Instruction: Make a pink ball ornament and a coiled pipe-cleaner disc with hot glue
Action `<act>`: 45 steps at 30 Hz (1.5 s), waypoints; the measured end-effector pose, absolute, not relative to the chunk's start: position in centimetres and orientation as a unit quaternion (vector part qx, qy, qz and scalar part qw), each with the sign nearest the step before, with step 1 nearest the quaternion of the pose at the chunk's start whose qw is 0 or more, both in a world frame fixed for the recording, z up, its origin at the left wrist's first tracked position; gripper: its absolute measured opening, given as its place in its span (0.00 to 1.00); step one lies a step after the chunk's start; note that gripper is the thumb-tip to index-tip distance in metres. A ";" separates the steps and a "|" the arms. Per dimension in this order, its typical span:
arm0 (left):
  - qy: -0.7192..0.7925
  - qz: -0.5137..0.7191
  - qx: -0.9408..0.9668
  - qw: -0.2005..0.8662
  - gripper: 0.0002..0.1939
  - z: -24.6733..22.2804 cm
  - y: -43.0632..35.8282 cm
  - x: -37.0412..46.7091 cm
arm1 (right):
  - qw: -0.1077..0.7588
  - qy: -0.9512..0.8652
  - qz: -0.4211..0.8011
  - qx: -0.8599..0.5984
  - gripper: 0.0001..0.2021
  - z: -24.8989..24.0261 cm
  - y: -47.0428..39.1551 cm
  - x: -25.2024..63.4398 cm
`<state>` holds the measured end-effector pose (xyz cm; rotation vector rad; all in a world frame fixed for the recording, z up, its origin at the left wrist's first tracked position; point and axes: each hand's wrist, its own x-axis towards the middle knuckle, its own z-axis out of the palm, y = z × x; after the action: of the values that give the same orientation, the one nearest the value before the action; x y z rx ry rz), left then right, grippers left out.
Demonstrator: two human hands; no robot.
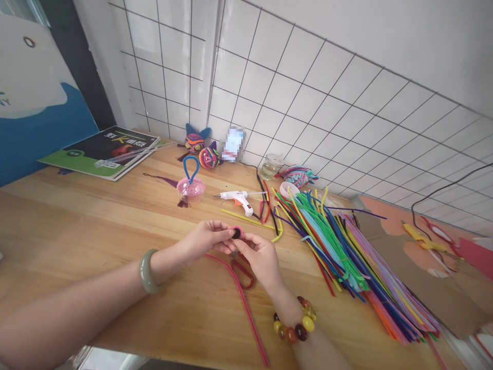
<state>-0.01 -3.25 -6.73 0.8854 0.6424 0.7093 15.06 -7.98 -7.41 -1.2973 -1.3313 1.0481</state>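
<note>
Left forearm (88, 308) is crossing near left; left hand (210, 239) and right hand (262, 259) are meeting in the middle.
Both are pinching a small pink-rimmed black piece (237, 233) in fingertips, just far of a pink stem (245, 308). Probably light, soft at the rim; best held by its edges. Dark face is pointing near and up; shape is looking roundish, long axis unclear.

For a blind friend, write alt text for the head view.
Two hands hold a small pink-and-black piece above a wooden table. Beyond lies a white glue gun; to the right, bundles of colorful pipe cleaners.
</note>
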 end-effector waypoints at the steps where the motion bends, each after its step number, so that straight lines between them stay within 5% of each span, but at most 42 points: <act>1: 0.297 0.332 0.410 0.796 0.10 -6.7 -3.2 0.0 | 0.482 -0.542 0.434 -0.534 0.11 -7.5 -8.0 15.1; 10: 0.270 0.364 0.361 0.815 0.07 -6.8 -3.0 -0.4 | 0.464 -0.529 0.444 -0.555 0.12 -7.1 -8.0 15.6; 21: 0.268 0.366 0.330 0.827 0.06 -7.3 -2.7 -0.5 | 0.561 -0.461 0.478 -0.494 0.19 -7.4 -7.8 16.4; 30: 0.283 0.372 0.365 0.805 0.08 -7.4 -2.8 -0.4 | 0.528 -0.472 0.510 -0.488 0.06 -7.2 -8.0 16.4; 45: 0.298 0.359 0.405 0.786 0.09 -7.5 -2.8 -0.4 | 0.484 -0.504 0.479 -0.532 0.12 -7.6 -7.9 16.5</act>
<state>-0.44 -2.77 -7.51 0.8725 0.6431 0.7741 16.46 -7.85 -7.57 -1.2949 -1.2267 1.1670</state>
